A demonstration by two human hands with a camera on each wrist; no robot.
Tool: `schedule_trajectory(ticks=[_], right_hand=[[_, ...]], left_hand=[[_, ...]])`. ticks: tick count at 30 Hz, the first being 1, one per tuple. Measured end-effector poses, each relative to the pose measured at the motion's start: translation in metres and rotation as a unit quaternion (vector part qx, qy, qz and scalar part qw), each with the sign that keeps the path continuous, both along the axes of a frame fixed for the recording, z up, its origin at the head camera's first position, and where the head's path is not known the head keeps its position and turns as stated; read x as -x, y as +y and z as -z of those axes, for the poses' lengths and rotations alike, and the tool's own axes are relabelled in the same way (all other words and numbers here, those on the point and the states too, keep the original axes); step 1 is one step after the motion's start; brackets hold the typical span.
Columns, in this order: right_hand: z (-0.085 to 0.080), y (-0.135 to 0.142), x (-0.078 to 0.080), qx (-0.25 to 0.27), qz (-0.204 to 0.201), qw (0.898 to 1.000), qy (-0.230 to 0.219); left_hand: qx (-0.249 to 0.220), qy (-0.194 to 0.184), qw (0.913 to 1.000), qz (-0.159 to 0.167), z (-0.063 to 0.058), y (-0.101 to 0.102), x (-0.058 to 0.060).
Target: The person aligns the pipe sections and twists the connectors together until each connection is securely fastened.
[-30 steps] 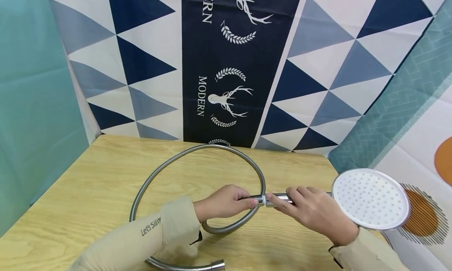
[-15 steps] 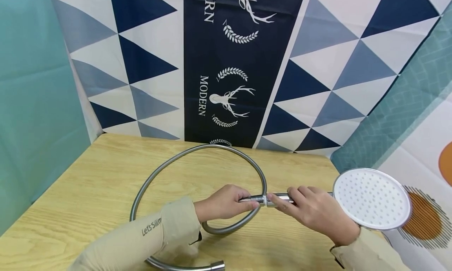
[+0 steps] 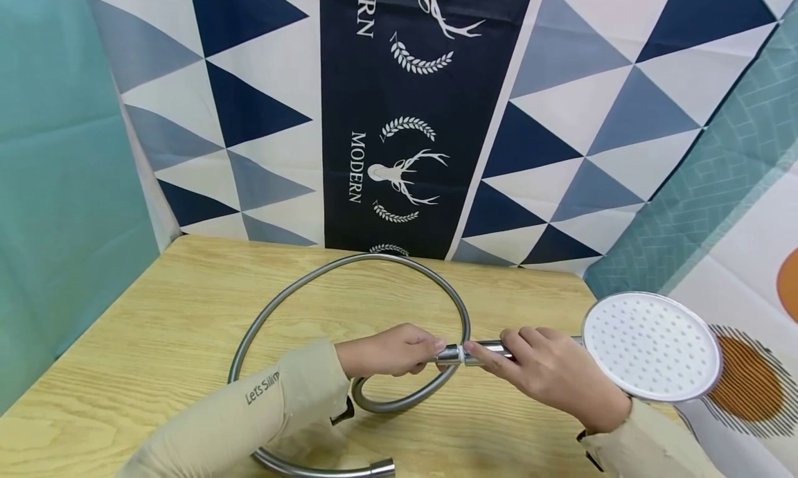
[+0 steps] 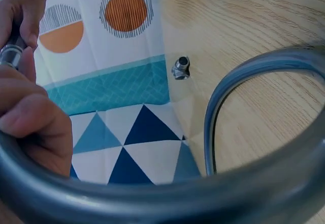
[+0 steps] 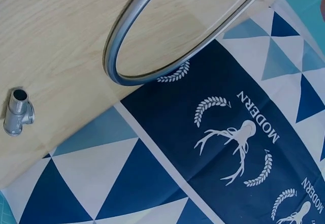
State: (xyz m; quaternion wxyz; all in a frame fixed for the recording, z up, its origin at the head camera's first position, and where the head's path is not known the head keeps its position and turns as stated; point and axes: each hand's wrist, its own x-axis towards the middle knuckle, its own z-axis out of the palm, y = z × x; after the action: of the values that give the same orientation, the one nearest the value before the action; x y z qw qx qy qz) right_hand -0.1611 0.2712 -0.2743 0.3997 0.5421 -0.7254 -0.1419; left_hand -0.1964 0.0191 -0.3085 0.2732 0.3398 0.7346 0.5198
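In the head view my right hand (image 3: 555,370) grips the chrome handle of a shower head (image 3: 651,346), whose round white spray face tilts up at the right. My left hand (image 3: 389,351) pinches the metal connector (image 3: 447,355) at one end of a grey shower hose (image 3: 249,339). Connector and handle meet in line, with a narrow white band between them. The left wrist view shows curled left fingers (image 4: 35,120) beside the joint, the hose crossing close to the lens. The hose's other end (image 3: 382,468) lies near the front edge of the view.
A wooden table (image 3: 149,339) bears the looped hose. A small chrome pipe fitting (image 5: 19,113) stands on it in the right wrist view, hidden in the head view. Patterned cloth (image 3: 268,118) hangs behind, and a teal sheet (image 3: 62,152) covers the left side.
The left hand's fingers have shifted: the thumb has moved up and back over the connector, exposing more of it. The shower head has moved slightly left. The right hand keeps its grip.
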Motion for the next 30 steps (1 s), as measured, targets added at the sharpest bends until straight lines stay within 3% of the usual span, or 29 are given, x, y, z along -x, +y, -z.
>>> schedule_trajectory(ticks=[5,19,24,30], right_hand=[[-0.0034,-0.0016,-0.0004,-0.002,0.002,1.000,-0.001],[-0.0080,0.0022,0.0047,0.002,-0.006,1.000,0.006],[-0.0098,0.0016,0.0031,-0.002,0.003,1.000,-0.002],[-0.0101,0.0010,0.0025,-0.004,0.009,1.000,-0.005]], left_hand=[[0.005,-0.011,0.9999,0.000,-0.0008,-0.0008,0.0007],[0.010,-0.014,0.9989,-0.043,-0.0032,0.0055,0.0004],[-0.008,0.005,0.9985,-0.054,-0.0015,0.0046,-0.0009],[-0.017,0.058,0.9963,-0.061,0.0011,0.0044,-0.0022]])
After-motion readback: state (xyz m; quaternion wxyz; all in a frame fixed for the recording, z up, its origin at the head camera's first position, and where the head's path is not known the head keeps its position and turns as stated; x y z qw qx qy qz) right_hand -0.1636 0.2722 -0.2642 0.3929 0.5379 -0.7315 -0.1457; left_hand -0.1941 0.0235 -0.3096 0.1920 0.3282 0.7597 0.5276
